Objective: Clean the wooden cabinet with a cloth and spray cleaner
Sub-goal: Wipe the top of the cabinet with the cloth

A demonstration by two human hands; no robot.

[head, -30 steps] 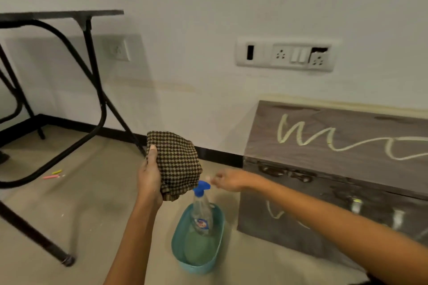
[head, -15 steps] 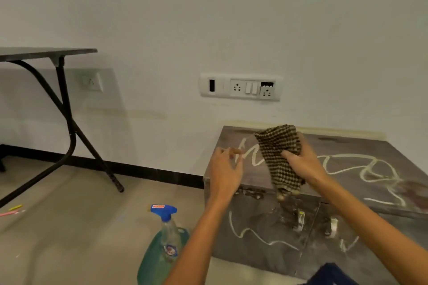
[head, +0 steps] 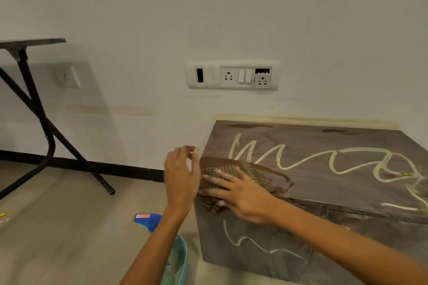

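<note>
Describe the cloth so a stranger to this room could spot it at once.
Find the low wooden cabinet against the white wall. On its near left corner lies the cloth, under the right hand. It alone has a brown-and-black check.

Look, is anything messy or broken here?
Yes. Pale cream squiggly lines run across the top and front of the dark wooden cabinet, like scribbles. On the white wall switch panel, a dark gap shows above the right socket, as if a piece is missing.
</note>
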